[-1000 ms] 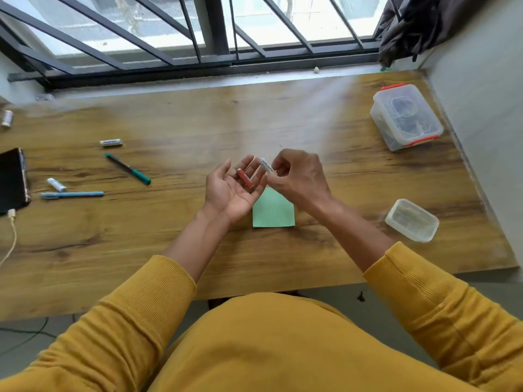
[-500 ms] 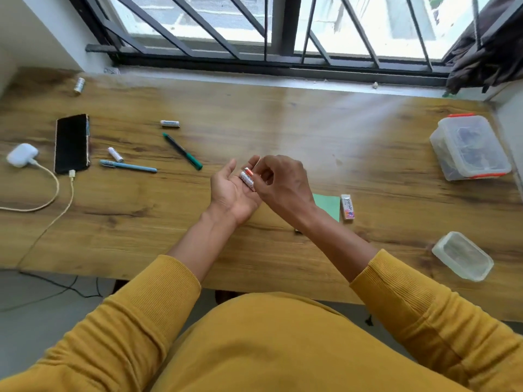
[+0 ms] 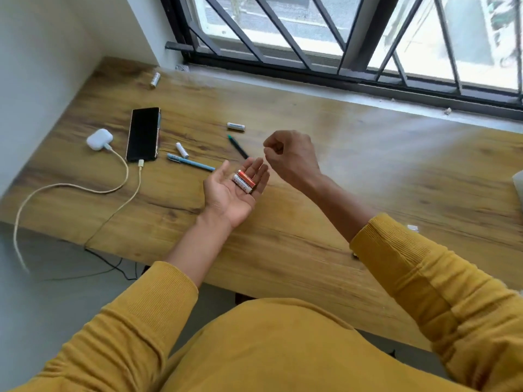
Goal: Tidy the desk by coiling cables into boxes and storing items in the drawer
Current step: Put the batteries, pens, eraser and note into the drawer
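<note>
**Two batteries in an upturned palm**

The left hand (image 3: 232,190) lies palm up, fingers straight and relaxed, carrying two batteries (image 3: 244,181) side by side across the finger bases. Their long axes run from upper left to lower right; one is orange-red, the other white with print too small to read. The right hand (image 3: 288,157) hovers just beside, fingers curled, holding nothing visible. On the desk (image 3: 368,171) beyond lie a green pen (image 3: 238,147), partly hidden by the fingertips, a blue pen (image 3: 191,163), loose white batteries (image 3: 236,126), a phone (image 3: 143,133) and a cabled earbud case (image 3: 99,139).
</note>
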Motion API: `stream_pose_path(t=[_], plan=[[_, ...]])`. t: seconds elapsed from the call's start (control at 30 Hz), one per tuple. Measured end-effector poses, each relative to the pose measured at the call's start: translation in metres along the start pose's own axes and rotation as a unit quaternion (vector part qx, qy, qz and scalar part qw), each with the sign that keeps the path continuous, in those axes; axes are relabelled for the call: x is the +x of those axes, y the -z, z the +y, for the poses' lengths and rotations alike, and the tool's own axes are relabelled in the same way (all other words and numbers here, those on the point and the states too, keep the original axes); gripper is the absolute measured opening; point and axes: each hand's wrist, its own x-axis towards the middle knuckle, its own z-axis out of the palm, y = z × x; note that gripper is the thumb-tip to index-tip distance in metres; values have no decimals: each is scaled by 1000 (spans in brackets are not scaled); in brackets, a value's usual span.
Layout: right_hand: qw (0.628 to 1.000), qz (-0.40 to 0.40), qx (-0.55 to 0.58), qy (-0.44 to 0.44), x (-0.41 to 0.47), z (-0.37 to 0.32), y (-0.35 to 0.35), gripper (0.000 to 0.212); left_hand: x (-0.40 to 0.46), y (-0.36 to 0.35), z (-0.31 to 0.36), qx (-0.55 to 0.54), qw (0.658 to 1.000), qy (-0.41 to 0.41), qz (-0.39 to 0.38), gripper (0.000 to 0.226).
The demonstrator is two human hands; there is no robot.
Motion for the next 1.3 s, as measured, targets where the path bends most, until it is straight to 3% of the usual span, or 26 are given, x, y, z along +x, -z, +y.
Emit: stream_pose_path(t=[0.33,0.57,0.83,1.13,1.3], plan=[[996,-48,-67,-18,74,-17,-55,25,3,28,64,-29,999,-23,20,54],[991,-30,-127,-39,101,-17,-86,31,10,38,94,-26,999,-32,29,58],[984,-50,-168,-39,117,-15,-100,21,17,41,115,-22,999,-33,19,62],[997,28,-73,21,97,-57,-88,19,25,37,121,-27,999,-31,2,64],[999,-6,-14,50,63,-86,-88,15,20,35,120,-27,999,-36,-3,64]])
